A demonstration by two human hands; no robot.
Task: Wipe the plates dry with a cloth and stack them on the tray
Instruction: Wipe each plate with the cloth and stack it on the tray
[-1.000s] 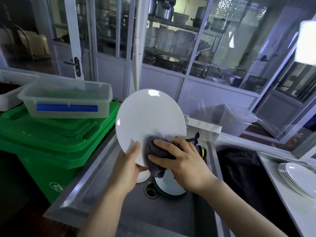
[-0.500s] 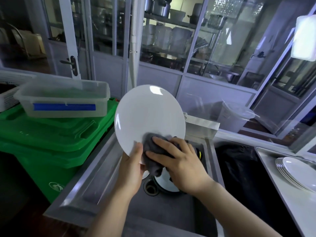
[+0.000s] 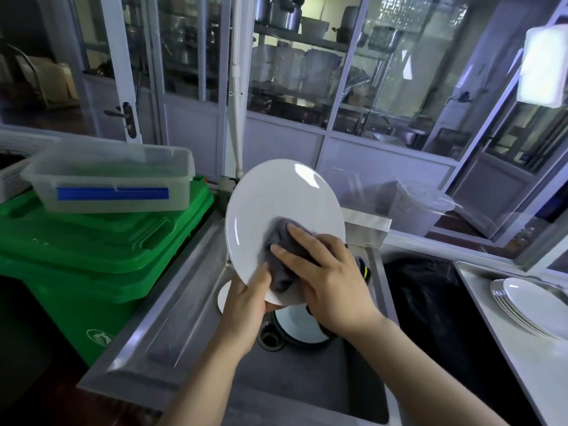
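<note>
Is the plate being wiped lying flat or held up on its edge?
Held up, tilted: the left hand grips the plate by its lower rim above the sink.

Glazed partitions (image 3: 307, 96) are running across the top of the frame, shelves of pots (image 3: 310, 32) showing behind them; a door handle (image 3: 127, 118) is sitting at upper left; a green bin (image 3: 92, 256) is standing at left, carrying a clear tub (image 3: 113, 182); a bright light (image 3: 544, 66) is glaring at upper right; a steel sink (image 3: 172, 318) is filling the lower centre.
</note>
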